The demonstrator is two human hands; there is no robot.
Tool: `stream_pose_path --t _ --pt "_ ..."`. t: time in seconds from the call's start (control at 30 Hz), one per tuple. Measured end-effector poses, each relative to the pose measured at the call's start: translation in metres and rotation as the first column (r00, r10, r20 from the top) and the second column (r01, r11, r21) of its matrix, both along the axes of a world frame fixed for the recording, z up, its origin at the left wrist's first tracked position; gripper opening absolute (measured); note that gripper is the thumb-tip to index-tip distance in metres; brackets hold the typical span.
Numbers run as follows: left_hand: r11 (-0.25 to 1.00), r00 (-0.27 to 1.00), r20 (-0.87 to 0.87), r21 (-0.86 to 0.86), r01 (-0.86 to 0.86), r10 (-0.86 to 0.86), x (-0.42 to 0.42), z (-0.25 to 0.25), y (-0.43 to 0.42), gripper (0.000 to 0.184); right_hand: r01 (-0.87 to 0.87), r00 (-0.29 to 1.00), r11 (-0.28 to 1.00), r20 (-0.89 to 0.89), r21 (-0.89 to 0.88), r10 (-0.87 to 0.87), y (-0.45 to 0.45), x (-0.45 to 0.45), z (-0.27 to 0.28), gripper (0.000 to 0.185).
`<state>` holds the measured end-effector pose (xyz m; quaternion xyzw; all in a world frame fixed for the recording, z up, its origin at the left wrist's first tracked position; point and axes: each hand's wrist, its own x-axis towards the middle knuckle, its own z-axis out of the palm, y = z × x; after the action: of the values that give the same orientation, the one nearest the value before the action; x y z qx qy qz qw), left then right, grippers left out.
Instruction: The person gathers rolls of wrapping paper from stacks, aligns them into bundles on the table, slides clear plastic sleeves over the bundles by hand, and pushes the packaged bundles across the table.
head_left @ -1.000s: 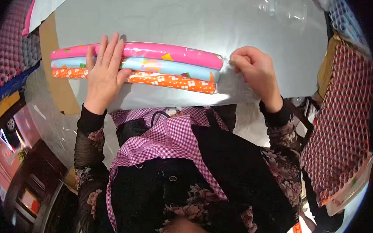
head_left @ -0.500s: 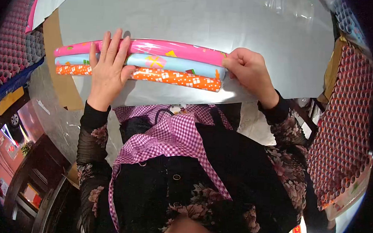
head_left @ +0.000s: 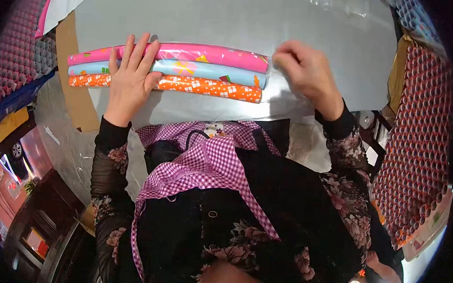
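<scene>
Three rolls of patterned wrapping paper lie side by side on the grey table (head_left: 202, 17): a pink roll (head_left: 226, 56) farthest away, a light blue roll (head_left: 209, 71) in the middle and an orange roll (head_left: 209, 87) nearest me. Shiny clear film appears to cover them. My left hand (head_left: 130, 80) rests flat across their left part, fingers spread. Just beyond their right ends is my right hand (head_left: 309, 71), slightly blurred, its fingers curled together. Whatever it may pinch is hidden.
Brown cardboard (head_left: 75, 87) lines the table's left edge. Clear plastic (head_left: 341, 3) lies at the far right. Big stacks of rolls stand on the left (head_left: 16, 43) and right (head_left: 421, 146). A person's hand (head_left: 383, 272) shows at lower right.
My right hand has moved off the rolls' right ends, a little to the right and away from me. My left hand stays pressed on the rolls.
</scene>
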<state>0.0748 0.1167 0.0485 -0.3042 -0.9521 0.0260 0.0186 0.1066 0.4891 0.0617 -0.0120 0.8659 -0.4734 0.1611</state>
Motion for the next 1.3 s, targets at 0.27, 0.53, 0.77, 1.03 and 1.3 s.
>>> stream_pose_path --t 0.27,0.53,0.77,1.03,1.3 --pt "1.000 0.999 -0.044 -0.015 0.005 -0.006 0.001 -0.001 0.001 0.059 -0.273 0.856 0.900 -0.342 0.338 0.388 0.000 0.034 0.000 0.101" --pt "1.000 0.999 -0.037 -0.003 0.003 -0.003 0.002 0.001 0.001 0.059 -0.092 0.933 0.945 -0.305 0.313 0.192 -0.014 0.047 -0.026 0.052" --pt "0.998 0.999 -0.015 0.050 -0.047 0.048 0.005 0.001 0.000 0.063 -0.133 0.914 0.914 -0.309 0.382 0.262 -0.019 0.046 -0.027 0.017" --pt "0.986 0.999 0.012 0.160 -0.041 0.040 0.038 0.006 0.031 0.071 -0.140 0.892 0.907 -0.347 0.397 0.290 -0.024 0.060 -0.036 0.007" --pt "0.993 0.996 0.087 0.119 -0.030 0.019 0.048 -0.001 0.040 0.070 -0.200 0.917 0.864 -0.222 0.463 0.331 -0.017 0.061 -0.031 0.017"
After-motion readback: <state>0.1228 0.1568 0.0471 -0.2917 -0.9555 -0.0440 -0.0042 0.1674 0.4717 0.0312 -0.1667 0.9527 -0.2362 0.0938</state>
